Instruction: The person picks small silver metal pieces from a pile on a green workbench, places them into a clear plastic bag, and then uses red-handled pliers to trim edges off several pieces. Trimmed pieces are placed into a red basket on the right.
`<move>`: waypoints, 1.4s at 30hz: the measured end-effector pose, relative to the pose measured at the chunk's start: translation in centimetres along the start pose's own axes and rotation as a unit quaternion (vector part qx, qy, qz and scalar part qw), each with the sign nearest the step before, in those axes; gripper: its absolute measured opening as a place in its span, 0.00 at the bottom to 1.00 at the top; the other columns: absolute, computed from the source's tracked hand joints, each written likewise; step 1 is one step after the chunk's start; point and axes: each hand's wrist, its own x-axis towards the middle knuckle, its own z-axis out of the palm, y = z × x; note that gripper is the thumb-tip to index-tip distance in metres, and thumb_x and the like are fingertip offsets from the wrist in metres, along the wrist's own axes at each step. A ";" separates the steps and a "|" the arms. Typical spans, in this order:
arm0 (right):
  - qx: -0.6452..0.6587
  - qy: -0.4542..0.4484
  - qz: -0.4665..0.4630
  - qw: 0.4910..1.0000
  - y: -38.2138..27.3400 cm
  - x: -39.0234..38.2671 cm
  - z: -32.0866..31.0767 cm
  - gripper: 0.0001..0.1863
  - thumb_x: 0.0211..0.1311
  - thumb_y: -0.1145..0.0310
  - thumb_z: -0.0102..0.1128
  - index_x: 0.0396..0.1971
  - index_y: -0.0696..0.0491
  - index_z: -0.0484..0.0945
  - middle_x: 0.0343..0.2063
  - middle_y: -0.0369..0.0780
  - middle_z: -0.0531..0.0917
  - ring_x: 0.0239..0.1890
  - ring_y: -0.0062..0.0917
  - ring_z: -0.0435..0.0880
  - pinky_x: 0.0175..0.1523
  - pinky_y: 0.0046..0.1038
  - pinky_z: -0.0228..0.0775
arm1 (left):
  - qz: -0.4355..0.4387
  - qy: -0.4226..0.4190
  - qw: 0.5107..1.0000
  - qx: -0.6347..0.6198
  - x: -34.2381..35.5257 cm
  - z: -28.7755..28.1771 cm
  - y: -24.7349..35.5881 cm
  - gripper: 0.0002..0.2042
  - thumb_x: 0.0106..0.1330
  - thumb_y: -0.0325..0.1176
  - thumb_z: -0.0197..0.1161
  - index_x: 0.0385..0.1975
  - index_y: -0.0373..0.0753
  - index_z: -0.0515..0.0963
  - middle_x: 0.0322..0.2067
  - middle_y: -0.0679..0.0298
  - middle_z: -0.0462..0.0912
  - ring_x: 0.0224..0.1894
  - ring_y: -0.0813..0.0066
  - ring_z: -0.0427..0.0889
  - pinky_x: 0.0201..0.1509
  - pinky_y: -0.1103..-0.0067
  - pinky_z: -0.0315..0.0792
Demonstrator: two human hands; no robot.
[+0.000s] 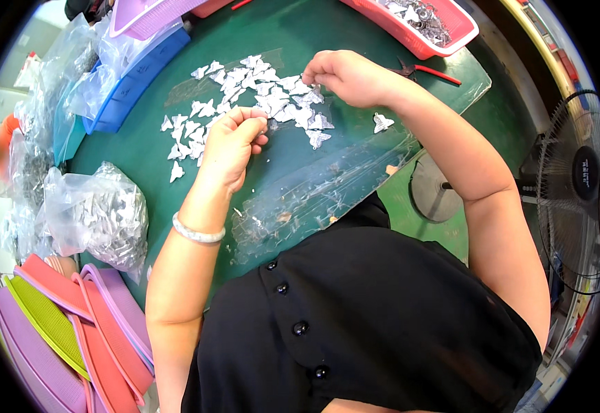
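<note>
Many small silvery-white butterfly-shaped pieces [272, 96] lie spread over a green table. At their near side is my left hand [234, 144], closed, with thumb and forefinger pressed together; anything in the pinch is too small to make out. My right hand [348, 77] reaches to the right edge of the spread, fingers curled down and pinched among the pieces. What those fingertips hold, if anything, is hidden. A single butterfly piece [382, 123] sits apart, below my right wrist.
Red-handled pliers [417, 71] lie beyond my right forearm. A pink basket [410, 29] of metal parts stands at the back right. To the left are a blue bin [131, 86], a plastic bag [103, 217] of silvery pieces and stacked colored baskets [72, 330]. A fan [575, 179] stands right.
</note>
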 end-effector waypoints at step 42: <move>0.613 -0.017 0.065 0.787 0.5 -1.4 -0.5 0.05 0.52 0.81 0.53 0.29 0.56 0.70 0.36 0.45 0.76 0.32 0.26 0.80 0.36 0.21 0.76 | 0.144 -0.013 0.879 0.454 2.5 1.8 1.8 0.16 0.48 0.36 0.65 0.37 0.37 0.77 0.20 0.61 0.76 0.24 0.72 0.76 0.30 0.77 0.70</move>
